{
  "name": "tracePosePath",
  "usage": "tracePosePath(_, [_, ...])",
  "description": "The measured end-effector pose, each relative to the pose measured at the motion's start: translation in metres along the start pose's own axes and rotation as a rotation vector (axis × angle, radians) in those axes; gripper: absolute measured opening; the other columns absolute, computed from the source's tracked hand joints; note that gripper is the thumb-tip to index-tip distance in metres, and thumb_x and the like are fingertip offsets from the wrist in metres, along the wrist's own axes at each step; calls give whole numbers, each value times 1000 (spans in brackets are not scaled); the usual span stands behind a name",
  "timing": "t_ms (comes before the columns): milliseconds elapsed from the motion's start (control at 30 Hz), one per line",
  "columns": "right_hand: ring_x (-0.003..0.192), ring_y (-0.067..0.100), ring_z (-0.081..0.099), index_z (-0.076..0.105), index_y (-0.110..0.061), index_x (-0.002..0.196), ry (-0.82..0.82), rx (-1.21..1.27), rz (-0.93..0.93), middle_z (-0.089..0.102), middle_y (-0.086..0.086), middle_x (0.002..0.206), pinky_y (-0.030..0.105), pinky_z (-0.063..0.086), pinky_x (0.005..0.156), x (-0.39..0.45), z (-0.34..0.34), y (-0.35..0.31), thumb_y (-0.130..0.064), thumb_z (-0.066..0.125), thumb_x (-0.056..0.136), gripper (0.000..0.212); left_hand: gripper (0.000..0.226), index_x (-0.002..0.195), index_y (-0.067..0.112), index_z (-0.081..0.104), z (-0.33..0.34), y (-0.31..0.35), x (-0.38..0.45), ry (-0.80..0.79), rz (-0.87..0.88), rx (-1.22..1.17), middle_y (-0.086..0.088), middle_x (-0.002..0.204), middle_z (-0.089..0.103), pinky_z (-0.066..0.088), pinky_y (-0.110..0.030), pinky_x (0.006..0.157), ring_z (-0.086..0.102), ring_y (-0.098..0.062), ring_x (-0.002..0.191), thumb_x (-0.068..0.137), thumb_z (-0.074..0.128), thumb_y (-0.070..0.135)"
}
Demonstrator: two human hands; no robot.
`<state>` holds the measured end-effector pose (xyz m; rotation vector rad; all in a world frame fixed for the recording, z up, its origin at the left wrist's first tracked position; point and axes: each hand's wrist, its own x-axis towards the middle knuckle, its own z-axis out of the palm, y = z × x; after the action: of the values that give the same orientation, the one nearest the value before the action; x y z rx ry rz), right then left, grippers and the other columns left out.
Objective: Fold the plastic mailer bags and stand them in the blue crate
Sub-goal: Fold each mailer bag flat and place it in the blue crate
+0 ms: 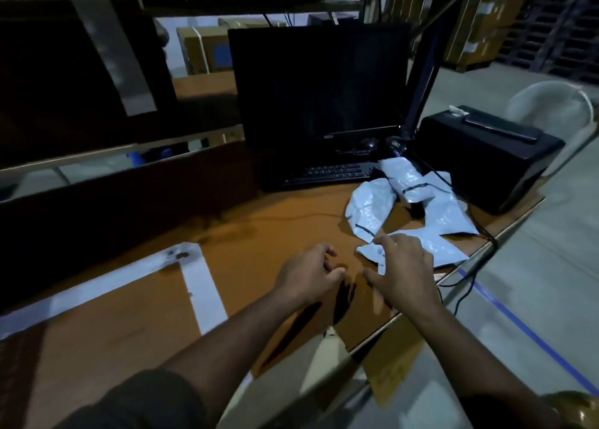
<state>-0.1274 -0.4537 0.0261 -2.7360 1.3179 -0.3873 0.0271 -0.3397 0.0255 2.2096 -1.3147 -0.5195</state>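
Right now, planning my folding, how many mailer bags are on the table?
4, possibly overlapping: one under the right hand at, one left, one by the keyboard, one beside the black box.

**Bare room near and left, clutter at the far right**

The brown cardboard-covered surface [265, 227] lies bare ahead of both hands. Farther right, crumpled grey plastic mailer bags [418, 208] crowd against the black keyboard [327, 173], dark monitor [319, 81] and black box-shaped printer [486, 156], with thin cables [466, 266] trailing over the edge
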Motion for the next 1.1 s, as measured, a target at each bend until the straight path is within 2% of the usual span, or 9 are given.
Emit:
tracePosePath(100, [129,23,43,48,-30,141,-82,-26,-1,51,-1,139,45,43,101,8,13,20,-59,73,80,72,34,122,30,59,17,0,8,-6,-41,-51,14,96,66,58,-37,79,64,-10,89,94,65,48])
tracePosePath(300, [116,25,49,57,-22,132,-41,14,-61,56,4,129,39,48,92,7,37,18,-36,76,83,54,19,99,20,69,36,-18,7,-9,-216,-429,4,87,73,58,-38,77,69,-13,78,97,64,39])
tracePosePath(467, [113,23,50,60,-21,125,-141,407,-146,57,0,117,43,47,91,-10,26,-21,-32,72,79,48,35,92,15,68,28,-25,-8,25,-392,-831,3,75,67,48,-27,65,61,-14,67,101,57,47])
tracePosePath(633, [115,-1,51,55,-29,128,-283,752,-311,55,-19,122,22,46,94,-39,13,-74,-36,67,85,46,16,101,15,69,7,-53,-47,236,-573,-949,5,74,73,50,-26,65,68,-12,68,97,64,29])
tracePosePath(733, [109,-6,56,56,-37,125,-347,872,-337,57,-26,121,15,47,87,-46,11,-91,-31,66,94,33,12,97,15,69,-16,-90,-82,394,-632,-912,-6,85,75,52,-32,66,69,-22,73,93,62,23])
tracePosePath(833, [108,-4,57,55,-45,120,-354,829,-391,53,-31,124,29,53,86,-48,21,-105,-41,60,96,26,11,101,21,67,-42,-126,-126,510,-700,-822,-7,88,72,49,-30,64,67,-20,70,97,57,20])
tracePosePath(900, [112,-5,52,52,-47,122,-325,719,-457,51,-32,123,33,52,87,-49,31,-120,-46,56,96,25,13,111,25,63,-57,-149,-154,552,-735,-740,-4,102,71,54,-33,71,68,-18,84,100,56,23])
tracePosePath(1000, [129,1,42,52,-37,135,-316,552,-640,50,-21,137,35,44,106,-57,47,-149,-42,53,98,37,33,129,24,57,-72,-172,-188,570,-800,-670,-1,120,64,60,-42,79,65,-19,97,100,60,40])
tracePosePath(1100, [141,14,38,54,-26,140,-267,337,-749,49,-5,148,31,22,120,-73,54,-176,-33,58,97,44,55,136,25,52,-82,-176,-219,582,-824,-133,3,118,67,58,-39,75,68,-18,96,94,57,61])
